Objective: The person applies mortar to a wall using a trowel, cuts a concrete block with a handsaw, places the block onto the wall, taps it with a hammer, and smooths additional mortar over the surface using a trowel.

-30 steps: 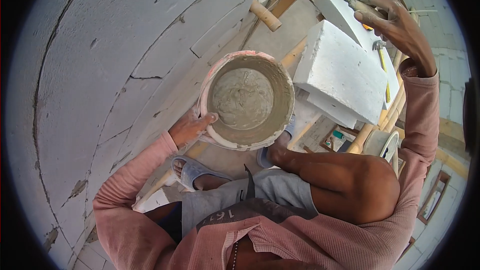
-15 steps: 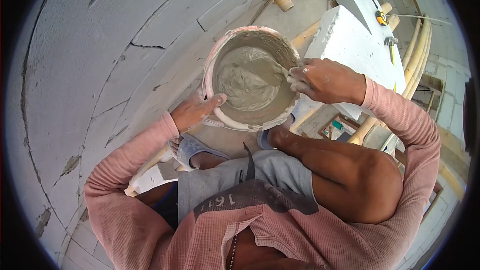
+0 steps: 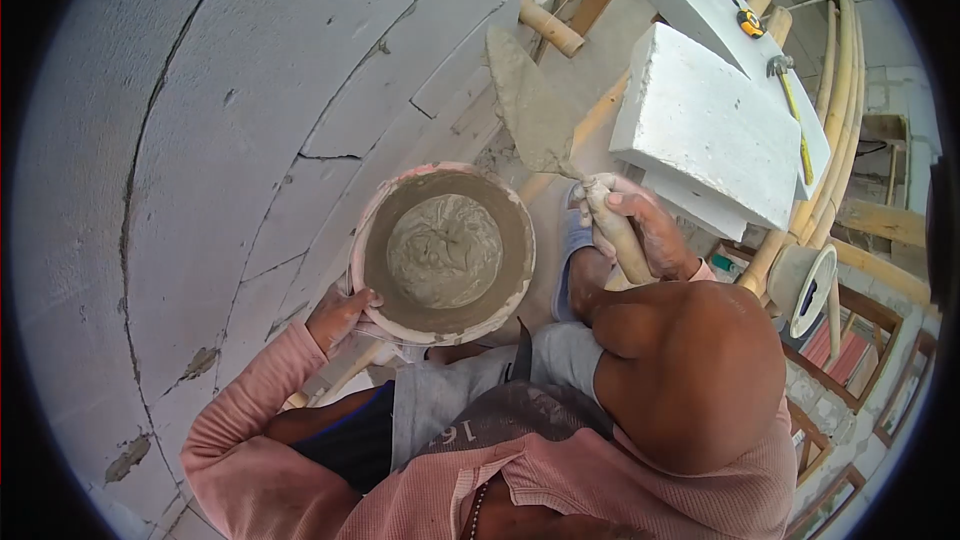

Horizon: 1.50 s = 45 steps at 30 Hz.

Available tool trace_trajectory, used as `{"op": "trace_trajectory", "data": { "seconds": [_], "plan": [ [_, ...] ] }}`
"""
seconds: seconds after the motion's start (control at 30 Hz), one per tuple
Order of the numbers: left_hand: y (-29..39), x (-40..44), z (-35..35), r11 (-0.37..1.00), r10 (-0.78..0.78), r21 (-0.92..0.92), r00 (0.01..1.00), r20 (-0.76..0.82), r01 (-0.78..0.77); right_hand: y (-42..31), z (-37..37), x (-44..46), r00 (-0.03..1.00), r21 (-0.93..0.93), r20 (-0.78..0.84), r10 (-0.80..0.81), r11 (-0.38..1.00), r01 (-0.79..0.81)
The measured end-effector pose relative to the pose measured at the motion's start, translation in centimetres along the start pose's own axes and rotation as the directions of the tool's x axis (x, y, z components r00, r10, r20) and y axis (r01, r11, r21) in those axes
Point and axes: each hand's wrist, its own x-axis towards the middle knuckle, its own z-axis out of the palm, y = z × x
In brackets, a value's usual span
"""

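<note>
My left hand [image 3: 342, 318] grips the rim of a round bucket [image 3: 525, 275] at its lower left, thumb over the edge. Grey wet mortar [image 3: 445, 252] lies inside it, with a swirled surface. To the right of the bucket, my right hand [image 3: 645, 225] is wrapped round the handle of a pointed trowel [image 3: 535, 105]. Its mortar-coated blade points up and left, outside the bucket and beyond its rim. Whether a load of mortar sits on the blade or only a thin coat, I cannot tell.
A block wall [image 3: 250, 120] rises close on the left. White blocks [image 3: 710, 120] lie at the right, with a tape measure [image 3: 750, 24] and a hammer [image 3: 790, 95] on them. Bamboo poles [image 3: 835, 130] run alongside. A lower level with wooden frames [image 3: 870, 340] shows below right.
My right hand has lifted the trowel out of the mortar and moved it right of the bucket, blade exposed. The bucket and my left hand appear lower and further left in view.
</note>
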Motion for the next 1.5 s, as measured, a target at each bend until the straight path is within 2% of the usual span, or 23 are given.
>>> {"op": "trace_trajectory", "data": {
  "seconds": [0.07, 0.13, 0.2, 0.27, 0.33, 0.4, 0.47, 0.53, 0.63, 0.7, 0.77, 0.83, 0.93, 0.97, 1.03, 1.17, 1.23, 1.27, 1.33, 1.37, 1.4, 1.43, 1.5],
  "plan": [
    [-1.5, -1.5, -1.1, 1.0, -0.03, 0.006, 0.999, -0.042, 0.03, 0.5, 0.7, 2.6, 0.98, -0.01, -0.055, -0.191, 0.981, 0.191],
    [-2.0, -2.2, -1.4, 0.995, -0.065, -0.073, 0.996, -0.058, 0.061, 0.6, 1.8, 6.5, 0.889, -0.327, -0.209, -0.408, 0.886, 0.33],
    [-3.6, -2.3, -1.6, 0.995, -0.079, -0.067, 0.995, -0.068, 0.074, 1.4, 2.0, 12.6, 0.604, -0.713, -0.133, -0.786, 0.499, 0.492],
    [-3.6, -2.5, -1.6, 0.999, -0.027, 0.023, 0.998, -0.063, 0.028, 0.8, 2.2, 17.9, 0.34, -0.939, 0.073, -0.938, 0.051, 0.341],
    [-2.2, -3.0, -0.4, 0.978, 0.078, 0.194, 0.997, -0.011, -0.074, 2.1, 2.2, 21.7, 0.35, -0.968, 0.239, -0.906, -0.196, 0.154],
    [-1.0, -3.3, 0.5, 0.945, 0.079, 0.318, 0.997, -0.013, -0.071, 3.8, 1.6, 22.5, 0.424, -0.97, 0.24, -0.873, -0.204, 0.13],
    [0.1, -3.4, 0.6, 0.913, 0.107, 0.395, 0.994, 0.012, -0.102, 6.5, 2.4, 19.3, 0.536, -0.97, 0.09, -0.84, 0.05, 0.24],
    [0.8, -3.1, 0.8, 0.897, 0.15, 0.411, 0.986, 0.067, -0.165, 8.9, 0.9, 16.2, 0.598, -0.967, 0.157, -0.786, 0.002, 0.255],
    [2.7, -3.1, 1.7, 0.937, 0.095, 0.328, 0.992, 0.085, -0.118, 8.4, 0.8, 14.2, 0.618, -0.955, 0.083, -0.782, 0.115, 0.273],
    [2.6, -2.6, 1.2, 0.943, 0.032, 0.327, 0.996, 0.084, -0.058, 5.8, 1.4, 16.8, 0.515, -0.96, -0.018, -0.857, 0.159, 0.231],
    [2.9, -2.2, 1.2, 0.943, 0.003, 0.333, 0.997, 0.074, -0.028, 1.4, 2.0, 21.5, 0.326, -0.966, -0.043, -0.944, 0.122, 0.228],
    [3.2, -2.3, 1.5, 0.941, -0.005, 0.338, 0.999, 0.05, -0.012, -2.1, 0.0, 27.2, 0.278, -0.893, 0.321, -0.905, -0.387, -0.231],
    [4.2, -2.6, 2.3, 0.927, -0.016, 0.375, 0.998, 0.055, -0.006, -3.9, 0.6, 30.6, 0.26, -0.978, -0.047, -0.965, 0.098, 0.185],
    [4.3, -2.6, 2.5, 0.93, 0.018, 0.365, 0.998, 0.055, -0.037, -2.6, -0.9, 31.4, 0.217, -0.969, 0.22, -0.951, -0.238, -0.062],
    [4.3, -2.6, 2.9, 0.934, 0.086, 0.344, 0.995, 0.058, -0.1, 0.3, 0.7, 25.2, 0.458, -0.981, -0.027, -0.889, 0.112, 0.159],
    [3.5, -1.7, 1.8, 0.929, 0.114, 0.346, 0.991, 0.065, -0.129, 5.2, -0.1, 13.9, 0.59, -0.975, 0.114, -0.8, 0.024, 0.221],
    [4.0, -1.5, 2.1, 0.936, 0.071, 0.34, 0.995, 0.072, -0.091, 6.9, -1.6, 9.0, 0.702, -0.974, 0.068, -0.709, 0.106, 0.202],
    [4.6, -1.1, 2.1, 0.919, 0.079, 0.381, 0.994, 0.08, -0.104, 7.8, -3.4, 7.1, 0.718, -0.974, 0.108, -0.688, 0.07, 0.214],
    [4.4, -1.3, 2.0, 0.899, 0.046, 0.432, 0.996, 0.074, -0.073, 6.9, -5.0, 3.3, 0.935, -0.95, 0.008, -0.355, 0.289, 0.118],
    [4.0, -1.6, 2.3, 0.924, 0.052, 0.373, 0.995, 0.084, -0.08, 2.7, -3.2, 1.4, 0.996, -0.88, -0.088, 0.009, 0.468, -0.082],
    [4.3, -1.4, 2.8, 0.94, 0.088, 0.322, 0.992, 0.092, -0.113, 0.3, -1.6, 1.5, 0.966, -0.861, -0.111, 0.232, 0.464, -0.21],
    [4.6, -1.4, 2.9, 0.905, 0.049, 0.42, 0.996, 0.071, -0.074, -2.1, -0.1, 1.7, 0.888, -0.851, -0.128, 0.443, 0.411, -0.327],
    [5.4, -1.4, 3.2, 0.788, -0.007, 0.616, 0.999, 0.036, -0.017, -3.4, 2.1, 2.9, 0.808, -0.945, -0.176, 0.563, 0.134, -0.299]
  ]
}}
